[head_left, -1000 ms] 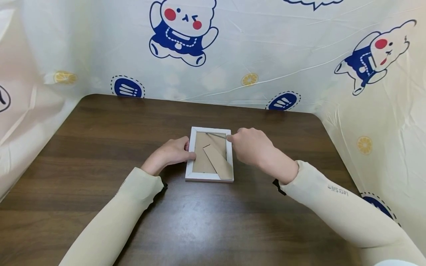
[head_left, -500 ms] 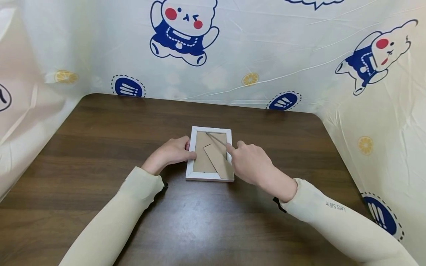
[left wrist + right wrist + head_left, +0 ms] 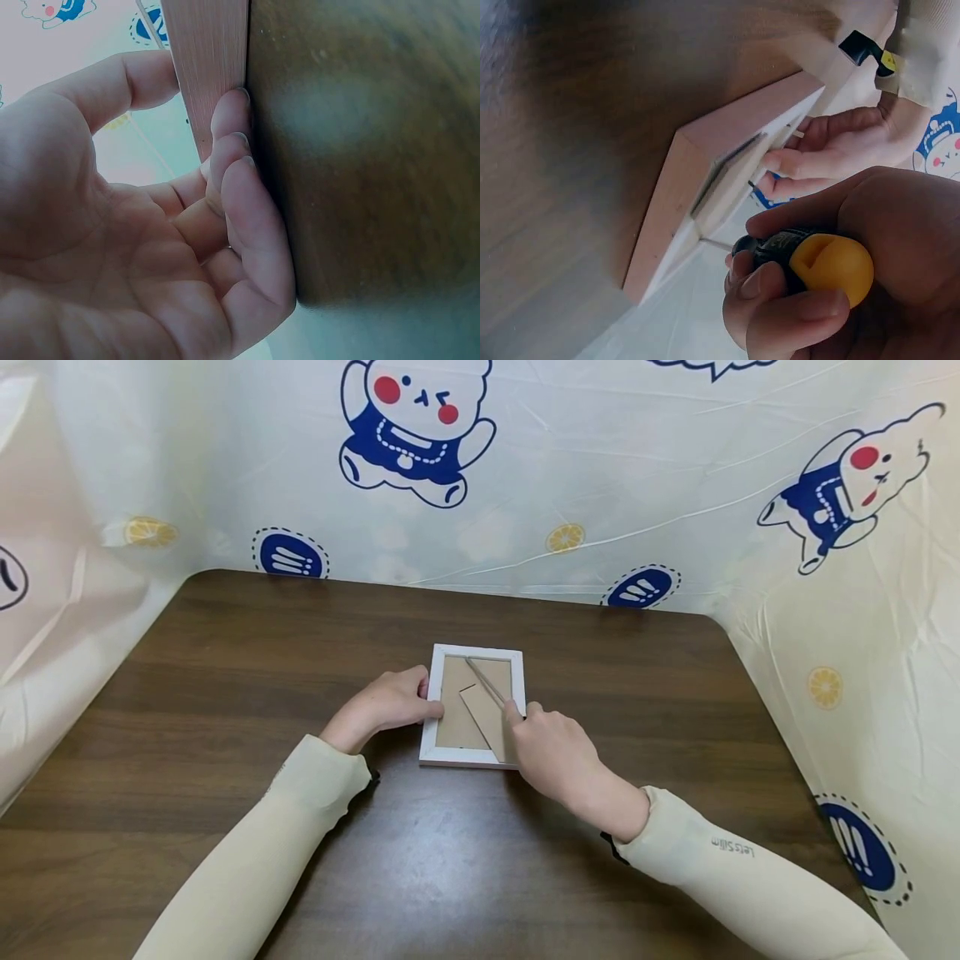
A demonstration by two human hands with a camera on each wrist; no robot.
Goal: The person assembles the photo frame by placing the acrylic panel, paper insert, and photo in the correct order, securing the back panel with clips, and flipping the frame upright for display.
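Note:
A white picture frame (image 3: 461, 757) lies face down on the brown table, its tan backing board (image 3: 453, 722) and slanted stand flap (image 3: 480, 718) showing. My left hand (image 3: 386, 700) grips the frame's left side, thumb on the upper face. In the left wrist view, the fingers curl against the frame's side edge (image 3: 214, 67). A screwdriver (image 3: 832, 270) with a black and yellow handle is in my right hand (image 3: 557, 752), fingers wrapped round it. Its thin shaft (image 3: 486, 681) slants over the backing, with the tip at the far inner edge. The right hand covers the frame's near right corner.
The wooden table (image 3: 225, 693) surrounds the frame on all sides. A patterned cloth curtain (image 3: 517, 460) rises behind the table's far edge and along both sides. Black straps sit at both wrists below the pale sleeves (image 3: 315, 802).
My right hand has swung toward me and slightly left, turning the screwdriver's shaft steeper while its tip stays near the far inner edge. The left hand and frame hold almost still.

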